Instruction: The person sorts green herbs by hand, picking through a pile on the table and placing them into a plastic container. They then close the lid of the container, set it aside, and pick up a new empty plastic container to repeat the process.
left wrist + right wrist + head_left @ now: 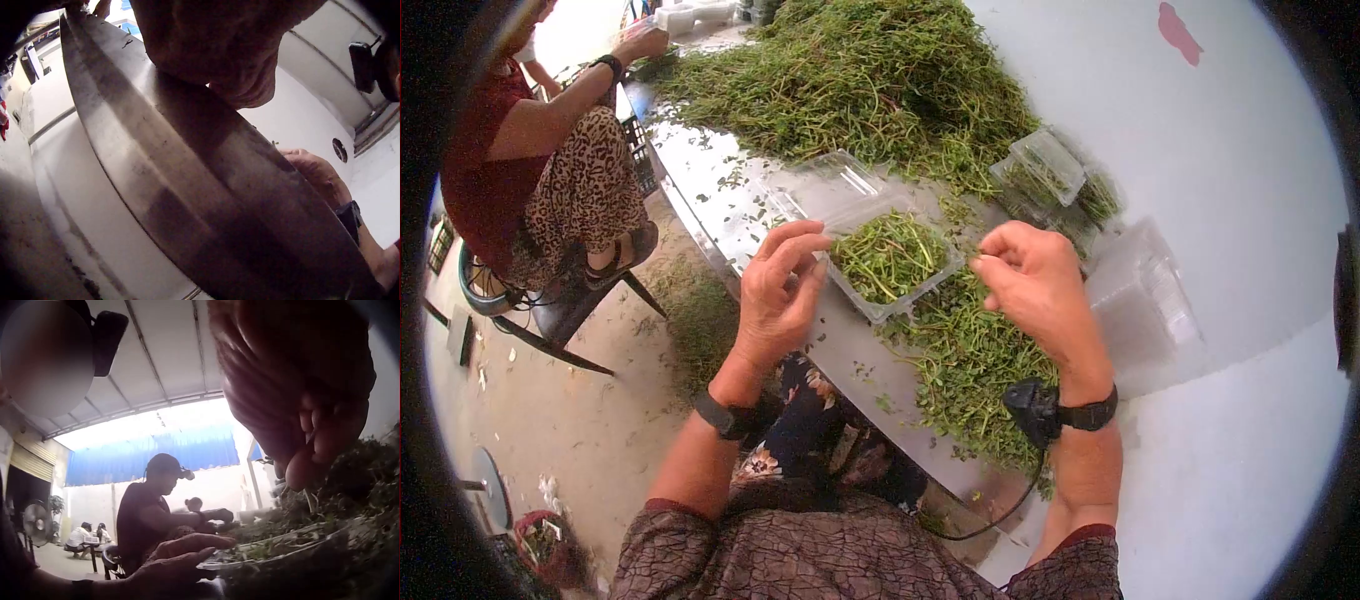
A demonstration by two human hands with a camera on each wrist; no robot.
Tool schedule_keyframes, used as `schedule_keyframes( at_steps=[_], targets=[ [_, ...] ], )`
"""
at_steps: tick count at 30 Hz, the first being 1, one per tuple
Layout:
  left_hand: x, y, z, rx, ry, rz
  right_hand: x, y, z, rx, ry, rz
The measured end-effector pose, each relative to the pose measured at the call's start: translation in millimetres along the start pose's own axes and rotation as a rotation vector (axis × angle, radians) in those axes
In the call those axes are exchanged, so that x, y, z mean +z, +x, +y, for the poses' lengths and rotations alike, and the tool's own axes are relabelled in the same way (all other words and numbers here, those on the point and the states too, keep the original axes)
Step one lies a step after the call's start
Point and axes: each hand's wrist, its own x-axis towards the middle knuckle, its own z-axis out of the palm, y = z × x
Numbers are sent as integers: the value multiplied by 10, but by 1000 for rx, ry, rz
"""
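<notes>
Between the loosely spread left hand [775, 290] and the right hand [1045, 285] pinching a stem [311, 500] lies the open clamshell [921, 290] of greens [888, 255].

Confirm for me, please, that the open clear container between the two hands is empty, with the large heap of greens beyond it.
Not quite: the clear container is not empty; the head view shows it filled with green stems. It does sit open between the left hand and the right hand, with the large heap beyond it.
</notes>
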Motion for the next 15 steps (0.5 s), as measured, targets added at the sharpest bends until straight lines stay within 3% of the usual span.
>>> schedule_keyframes(
  at_steps=[1,6,10,15],
  targets=[
    [3,1,-18,24,-8,6,71,47,-40,-70,-2,-12],
    [-8,-5,-8,1,-21,-5,368,225,-175,-57,88,-168],
    [-27,-16,14,-69,-66,-43,364,229,-147,-149,57,-125],
    [-17,-26,-6,-13,-31,-22,193,57,49,-235,-58,21]
  ],
)
